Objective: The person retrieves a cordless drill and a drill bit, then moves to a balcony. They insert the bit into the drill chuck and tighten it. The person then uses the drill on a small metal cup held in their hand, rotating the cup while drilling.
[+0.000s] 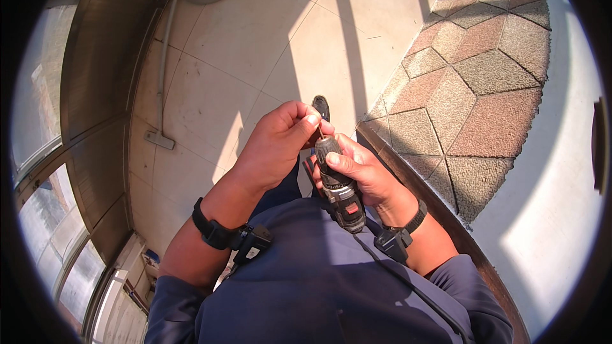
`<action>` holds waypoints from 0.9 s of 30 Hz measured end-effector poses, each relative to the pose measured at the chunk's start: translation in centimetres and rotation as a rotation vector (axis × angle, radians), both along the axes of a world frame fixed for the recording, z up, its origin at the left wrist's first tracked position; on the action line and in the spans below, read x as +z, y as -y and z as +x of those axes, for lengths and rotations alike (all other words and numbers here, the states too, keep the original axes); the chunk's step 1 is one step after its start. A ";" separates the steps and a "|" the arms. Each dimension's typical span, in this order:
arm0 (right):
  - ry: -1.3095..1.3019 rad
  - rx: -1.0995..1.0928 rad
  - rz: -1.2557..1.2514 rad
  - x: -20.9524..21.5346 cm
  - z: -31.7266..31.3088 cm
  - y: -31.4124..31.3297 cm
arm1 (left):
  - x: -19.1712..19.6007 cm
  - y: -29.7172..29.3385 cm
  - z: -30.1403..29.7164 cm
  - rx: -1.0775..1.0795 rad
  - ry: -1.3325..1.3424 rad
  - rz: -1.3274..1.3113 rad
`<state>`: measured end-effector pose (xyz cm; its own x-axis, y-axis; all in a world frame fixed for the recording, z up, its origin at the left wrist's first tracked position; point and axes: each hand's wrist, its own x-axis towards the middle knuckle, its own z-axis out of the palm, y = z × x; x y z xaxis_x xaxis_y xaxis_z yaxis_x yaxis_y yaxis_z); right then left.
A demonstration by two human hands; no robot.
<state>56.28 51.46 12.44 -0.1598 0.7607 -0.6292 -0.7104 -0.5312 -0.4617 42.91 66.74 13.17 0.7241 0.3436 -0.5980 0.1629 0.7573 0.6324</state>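
A black power drill with a silver ring and a small red patch is held before my body, its chuck pointing away from me. My right hand is closed round the front of the drill, thumb on the chuck. A thin drill bit stands at the chuck's tip. Pinched between thumb and forefinger, its far end is in my left hand. Whether the chuck grips the bit cannot be made out. The drill's handle is mostly hidden below its body.
Black straps with small devices circle both wrists. A black cable crosses my shirt. A patterned carpet lies at right behind a brown edge strip. Glazed panels line the left; a grey hose runs along the tiled floor.
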 end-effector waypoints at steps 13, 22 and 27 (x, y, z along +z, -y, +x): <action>-0.294 -0.148 -0.155 0.1 -0.3 -0.4 | 0.0 -0.4 -0.5 -0.002 -0.050 -0.019; -0.205 -0.087 -0.106 0.1 -0.3 -0.4 | -0.2 -0.3 -0.5 0.000 -0.051 -0.006; -0.107 -0.045 -0.073 -0.1 -0.3 -0.4 | -0.1 -0.2 -0.6 0.015 -0.029 -0.032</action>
<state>55.94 51.86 12.34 -0.1959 0.7211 -0.6645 -0.7775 -0.5272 -0.3428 42.36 66.98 13.11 0.7012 0.3341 -0.6298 0.1698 0.7797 0.6026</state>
